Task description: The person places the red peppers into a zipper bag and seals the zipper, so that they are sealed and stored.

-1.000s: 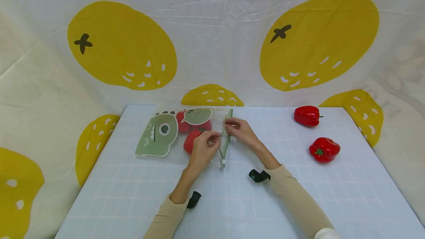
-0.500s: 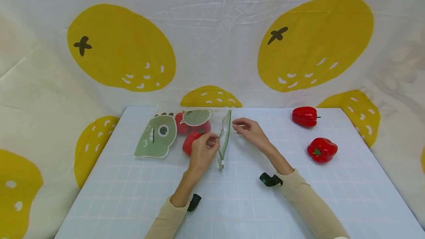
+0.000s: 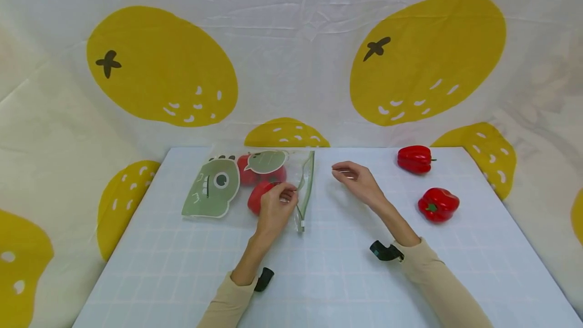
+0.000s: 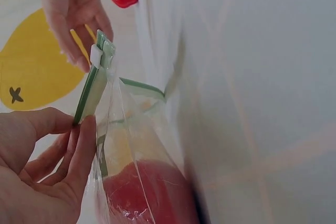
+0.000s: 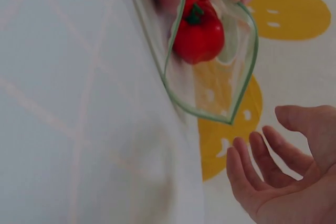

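- Peppers point(image 3: 257, 198), at least two, lie inside the bag point(image 3: 227, 191), left of the frame's centre; two loose peppers point(image 3: 438, 205) at right suggest filling is roughly half done.
- Left hand point(image 3: 276, 209) pinches the bag's edge; right hand point(image 3: 360, 183), relaxed, holds nothing.
- Right wrist view looks into the gaping green rim point(image 5: 255, 53); the head view shows it only obliquely.

No txt, nos. or brands legible. Zip bag point(image 3: 227, 186) has a green speech bubble point(image 3: 266, 162) on it; any wording there too sm. to read. Backdrop point(image 3: 291, 65): dark x-shaped mark point(image 3: 108, 64) on lg. yellow print point(image 3: 164, 65) at L, similar at R.
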The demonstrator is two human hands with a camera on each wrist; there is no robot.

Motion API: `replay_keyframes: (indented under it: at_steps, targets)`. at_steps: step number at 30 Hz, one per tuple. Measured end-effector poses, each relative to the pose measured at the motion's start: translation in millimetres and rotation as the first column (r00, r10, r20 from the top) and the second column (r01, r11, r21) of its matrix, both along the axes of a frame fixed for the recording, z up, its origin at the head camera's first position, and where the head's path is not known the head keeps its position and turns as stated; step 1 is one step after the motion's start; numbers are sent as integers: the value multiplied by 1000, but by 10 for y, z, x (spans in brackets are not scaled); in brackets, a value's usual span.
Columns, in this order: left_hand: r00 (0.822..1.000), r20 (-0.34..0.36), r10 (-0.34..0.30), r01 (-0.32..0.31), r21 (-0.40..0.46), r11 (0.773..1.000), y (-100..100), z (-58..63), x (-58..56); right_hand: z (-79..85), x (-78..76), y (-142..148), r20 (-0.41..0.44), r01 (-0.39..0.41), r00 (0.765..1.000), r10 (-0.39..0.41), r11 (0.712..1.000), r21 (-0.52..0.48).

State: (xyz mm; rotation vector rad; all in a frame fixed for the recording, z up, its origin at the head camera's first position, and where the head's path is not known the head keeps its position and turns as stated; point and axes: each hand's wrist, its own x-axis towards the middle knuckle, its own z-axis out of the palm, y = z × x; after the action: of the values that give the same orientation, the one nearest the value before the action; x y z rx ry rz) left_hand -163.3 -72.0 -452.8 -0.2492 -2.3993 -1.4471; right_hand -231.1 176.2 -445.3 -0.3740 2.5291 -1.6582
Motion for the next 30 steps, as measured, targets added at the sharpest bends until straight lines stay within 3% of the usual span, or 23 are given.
replay_keyframes:
  at_steps: [19, 30]
  targets:
    - [1000, 3, -23, 23, 41, 999, -12, -2, 1, 50, 164, 430, -27, 114, 993, -112, 992, 61]
    - [1000, 17, -24, 23, 36, 999, -10, -9, -4, 89, 282, 705, -40, 232, 973, -229, 968, 93]
